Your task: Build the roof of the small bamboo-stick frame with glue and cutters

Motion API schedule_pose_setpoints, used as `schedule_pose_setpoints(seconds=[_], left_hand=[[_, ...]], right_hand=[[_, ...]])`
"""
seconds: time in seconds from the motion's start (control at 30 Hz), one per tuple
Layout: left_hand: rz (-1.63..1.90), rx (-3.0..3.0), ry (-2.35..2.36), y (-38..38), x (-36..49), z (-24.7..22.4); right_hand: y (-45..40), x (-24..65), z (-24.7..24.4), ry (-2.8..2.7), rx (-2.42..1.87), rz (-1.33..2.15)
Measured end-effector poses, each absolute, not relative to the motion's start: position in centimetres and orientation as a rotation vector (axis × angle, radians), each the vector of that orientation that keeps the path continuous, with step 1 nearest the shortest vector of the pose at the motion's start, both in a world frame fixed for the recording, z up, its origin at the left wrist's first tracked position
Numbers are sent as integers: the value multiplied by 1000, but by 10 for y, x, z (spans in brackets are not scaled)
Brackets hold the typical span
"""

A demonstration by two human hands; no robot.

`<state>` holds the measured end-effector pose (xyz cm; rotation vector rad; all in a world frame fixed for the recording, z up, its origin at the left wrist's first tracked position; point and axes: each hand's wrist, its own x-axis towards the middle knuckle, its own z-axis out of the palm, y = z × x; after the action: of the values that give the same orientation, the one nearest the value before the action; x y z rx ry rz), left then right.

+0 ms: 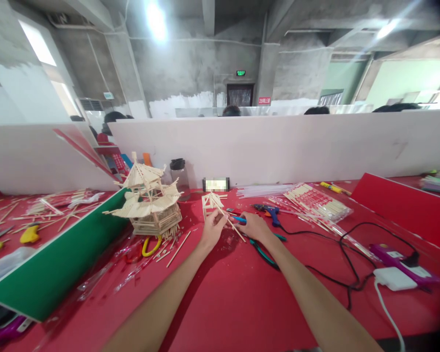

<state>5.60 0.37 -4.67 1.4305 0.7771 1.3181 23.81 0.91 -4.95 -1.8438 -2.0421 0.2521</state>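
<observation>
My left hand [214, 227] is closed on a thin wooden stick [238, 231], which slants down to the right over the red table [220, 313]. Just behind that hand stands a small wooden stick frame [207, 201] with a pointed top. My right hand [254, 226] grips a blue pen-like tool [239, 220], its tip pointing left toward the stick. Green-handled pliers [264, 254] lie partly beneath my right wrist. To the left rises a larger wooden pagoda model [152, 208] with two roof tiers.
Yellow-handled scissors [151, 246] and loose sticks lie by the pagoda. A green board [66, 254] stands left. A blue glue gun [273, 213], packaged sticks [317, 203], black cables and a purple power strip [403, 264] are right. A white partition [278, 146] and bottle [179, 176] stand behind.
</observation>
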Motion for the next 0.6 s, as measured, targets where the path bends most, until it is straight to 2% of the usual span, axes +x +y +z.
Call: schedule_pose_setpoints(seconds=[0.3, 0.37, 0.53, 0.6], left_hand=[[1516, 1511, 738, -10, 56, -33], [1529, 1479, 717, -12, 57, -31], [1491, 1530, 811, -16, 60, -24], [1476, 1614, 831, -18, 59, -21]], right_hand=[[14, 239, -49, -1929, -1656, 377], [14, 241, -45, -1821, -1453, 566], [3, 242, -30, -1484, -1021, 1336], [-3, 241, -27, -1357, -899, 1543]])
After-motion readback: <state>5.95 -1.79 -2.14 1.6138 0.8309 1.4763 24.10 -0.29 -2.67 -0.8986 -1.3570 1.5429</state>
